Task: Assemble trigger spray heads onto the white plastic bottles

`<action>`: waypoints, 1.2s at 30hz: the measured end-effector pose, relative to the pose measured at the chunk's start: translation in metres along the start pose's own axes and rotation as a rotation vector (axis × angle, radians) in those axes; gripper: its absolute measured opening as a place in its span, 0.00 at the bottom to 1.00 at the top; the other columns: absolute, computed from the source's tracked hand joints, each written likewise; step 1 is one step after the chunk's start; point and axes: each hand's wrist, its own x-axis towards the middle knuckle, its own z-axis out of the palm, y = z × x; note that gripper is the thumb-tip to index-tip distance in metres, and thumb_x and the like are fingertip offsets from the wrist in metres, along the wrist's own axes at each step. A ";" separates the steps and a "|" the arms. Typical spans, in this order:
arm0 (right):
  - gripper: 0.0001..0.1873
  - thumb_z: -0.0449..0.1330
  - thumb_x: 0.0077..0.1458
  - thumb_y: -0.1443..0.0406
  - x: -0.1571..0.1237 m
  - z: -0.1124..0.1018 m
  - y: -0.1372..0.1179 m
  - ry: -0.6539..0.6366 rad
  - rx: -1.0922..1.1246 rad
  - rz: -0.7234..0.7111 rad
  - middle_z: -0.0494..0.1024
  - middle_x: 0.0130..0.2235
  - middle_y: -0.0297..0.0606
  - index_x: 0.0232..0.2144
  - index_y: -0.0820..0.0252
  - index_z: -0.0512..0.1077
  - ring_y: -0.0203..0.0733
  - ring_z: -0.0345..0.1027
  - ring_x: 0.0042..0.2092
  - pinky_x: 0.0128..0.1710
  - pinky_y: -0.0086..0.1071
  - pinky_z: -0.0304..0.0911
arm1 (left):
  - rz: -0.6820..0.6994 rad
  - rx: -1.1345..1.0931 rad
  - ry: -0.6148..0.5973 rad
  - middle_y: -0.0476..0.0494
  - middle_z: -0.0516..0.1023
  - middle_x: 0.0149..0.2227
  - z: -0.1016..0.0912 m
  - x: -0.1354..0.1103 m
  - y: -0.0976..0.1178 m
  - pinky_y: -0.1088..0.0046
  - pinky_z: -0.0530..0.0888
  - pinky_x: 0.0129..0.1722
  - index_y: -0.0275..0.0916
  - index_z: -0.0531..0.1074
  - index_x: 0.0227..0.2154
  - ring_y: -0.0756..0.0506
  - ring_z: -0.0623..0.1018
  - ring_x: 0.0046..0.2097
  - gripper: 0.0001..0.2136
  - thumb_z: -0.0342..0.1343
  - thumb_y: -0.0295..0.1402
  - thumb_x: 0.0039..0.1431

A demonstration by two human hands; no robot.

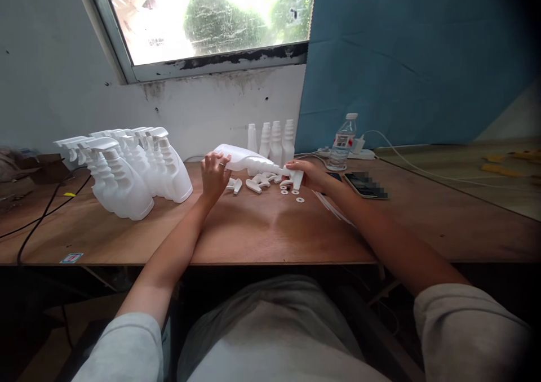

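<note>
A white spray bottle (244, 159) lies tilted nearly sideways above the table, its base gripped by my left hand (214, 172). At its neck, on the right, my right hand (307, 174) is closed around a white trigger sprayer head (297, 180). Bottle neck and sprayer meet there; whether they are threaded together I cannot tell. Below lie several loose white trigger heads (260, 182) and several small white washers (300, 200). Four-sided detail of the sprayer is partly hidden by my fingers.
Several white bottles with triggers (127, 173) stand grouped at the left. Several bottles without triggers (276, 140) stand by the wall. A water bottle (341, 144), a phone (364, 185) and a power strip (364, 154) with cables are at the right. Black cables (42, 216) cross the left side.
</note>
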 end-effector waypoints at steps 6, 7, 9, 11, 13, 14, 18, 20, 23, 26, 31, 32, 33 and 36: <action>0.15 0.65 0.45 0.65 0.001 0.008 0.004 0.123 0.169 -0.065 0.75 0.30 0.37 0.34 0.58 0.64 0.39 0.68 0.27 0.20 0.31 0.66 | 0.091 -0.021 0.002 0.37 0.71 0.49 0.004 -0.002 0.004 0.56 0.56 0.58 0.42 0.70 0.48 0.38 0.66 0.57 0.14 0.49 0.32 0.60; 0.17 0.66 0.43 0.67 0.002 0.008 0.004 0.159 0.174 -0.101 0.75 0.32 0.35 0.35 0.56 0.64 0.38 0.68 0.27 0.19 0.30 0.66 | 0.113 -0.031 -0.010 0.37 0.71 0.48 0.005 -0.002 0.004 0.56 0.56 0.58 0.43 0.70 0.48 0.39 0.66 0.57 0.14 0.49 0.32 0.60; 0.19 0.67 0.42 0.67 0.002 0.007 0.003 0.197 0.184 -0.163 0.76 0.36 0.34 0.35 0.54 0.62 0.37 0.68 0.29 0.18 0.27 0.64 | 0.148 -0.064 -0.026 0.38 0.71 0.48 0.006 -0.002 0.005 0.57 0.56 0.58 0.43 0.70 0.48 0.39 0.66 0.56 0.13 0.49 0.33 0.61; 0.17 0.67 0.43 0.64 0.002 0.006 0.001 0.202 0.211 -0.197 0.77 0.41 0.35 0.33 0.55 0.63 0.37 0.68 0.30 0.19 0.26 0.63 | 0.162 -0.094 -0.023 0.38 0.72 0.47 0.006 -0.002 0.008 0.58 0.56 0.58 0.43 0.70 0.48 0.40 0.67 0.56 0.13 0.50 0.34 0.61; 0.14 0.65 0.46 0.59 0.000 0.004 -0.001 0.175 0.238 -0.210 0.77 0.42 0.39 0.30 0.56 0.65 0.37 0.67 0.30 0.21 0.28 0.64 | 0.143 -0.102 -0.025 0.39 0.72 0.47 0.005 -0.002 0.012 0.59 0.57 0.57 0.43 0.70 0.48 0.40 0.68 0.54 0.13 0.50 0.35 0.61; 0.14 0.63 0.47 0.55 -0.001 0.002 -0.003 0.153 0.245 -0.215 0.77 0.43 0.41 0.30 0.57 0.66 0.38 0.68 0.31 0.22 0.31 0.65 | 0.127 -0.099 -0.030 0.39 0.72 0.47 0.004 -0.002 0.013 0.60 0.58 0.57 0.43 0.70 0.48 0.40 0.68 0.54 0.13 0.51 0.36 0.61; 0.17 0.57 0.49 0.51 -0.007 -0.002 -0.007 0.121 0.237 -0.309 0.77 0.43 0.44 0.33 0.58 0.70 0.47 0.70 0.42 0.32 0.39 0.71 | 0.073 -0.103 -0.045 0.38 0.71 0.46 0.002 -0.002 0.016 0.60 0.61 0.54 0.42 0.69 0.49 0.39 0.69 0.51 0.14 0.52 0.37 0.61; 0.13 0.55 0.48 0.55 -0.010 -0.002 -0.009 0.144 0.235 -0.357 0.77 0.43 0.43 0.32 0.57 0.70 0.47 0.70 0.47 0.36 0.39 0.72 | 0.082 -0.135 -0.036 0.37 0.71 0.45 0.002 -0.001 0.017 0.60 0.61 0.53 0.42 0.69 0.49 0.39 0.70 0.50 0.15 0.53 0.39 0.60; 0.08 0.58 0.46 0.62 -0.008 -0.001 -0.011 0.153 0.270 -0.393 0.76 0.44 0.39 0.32 0.56 0.70 0.42 0.69 0.49 0.39 0.34 0.72 | 0.136 -0.212 -0.019 0.38 0.71 0.44 0.000 -0.002 0.019 0.62 0.64 0.52 0.40 0.68 0.48 0.40 0.71 0.48 0.16 0.54 0.42 0.60; 0.10 0.64 0.44 0.66 -0.002 -0.002 -0.010 0.160 0.315 -0.422 0.77 0.42 0.33 0.32 0.55 0.70 0.36 0.71 0.43 0.35 0.27 0.71 | 0.210 -0.325 -0.046 0.39 0.70 0.45 -0.003 -0.004 0.025 0.66 0.67 0.50 0.40 0.67 0.48 0.43 0.72 0.48 0.16 0.53 0.43 0.61; 0.17 0.69 0.44 0.55 0.005 0.002 -0.013 0.312 0.249 -0.467 0.78 0.37 0.33 0.34 0.54 0.69 0.36 0.72 0.35 0.27 0.26 0.67 | 0.162 -0.524 -0.077 0.40 0.69 0.45 -0.002 -0.013 0.046 0.70 0.70 0.48 0.40 0.64 0.46 0.44 0.73 0.48 0.16 0.52 0.44 0.61; 0.19 0.68 0.44 0.52 0.006 0.006 -0.016 0.333 0.224 -0.500 0.78 0.38 0.34 0.35 0.54 0.69 0.38 0.72 0.38 0.29 0.27 0.68 | 0.129 -0.572 -0.060 0.40 0.69 0.45 -0.001 -0.015 0.051 0.69 0.70 0.48 0.40 0.64 0.45 0.44 0.73 0.48 0.15 0.53 0.44 0.60; 0.22 0.67 0.45 0.49 0.008 0.011 -0.020 0.339 0.202 -0.535 0.78 0.39 0.36 0.37 0.53 0.69 0.40 0.72 0.42 0.32 0.29 0.69 | 0.090 -0.620 -0.042 0.40 0.69 0.45 0.002 -0.018 0.056 0.69 0.70 0.48 0.40 0.64 0.43 0.44 0.73 0.48 0.15 0.53 0.44 0.60; 0.28 0.62 0.47 0.43 0.016 0.033 -0.032 0.267 0.172 -0.613 0.79 0.40 0.38 0.43 0.52 0.65 0.44 0.73 0.45 0.36 0.33 0.70 | -0.050 -0.757 -0.044 0.40 0.69 0.46 0.011 -0.026 0.069 0.69 0.69 0.50 0.40 0.61 0.41 0.45 0.72 0.49 0.14 0.51 0.44 0.61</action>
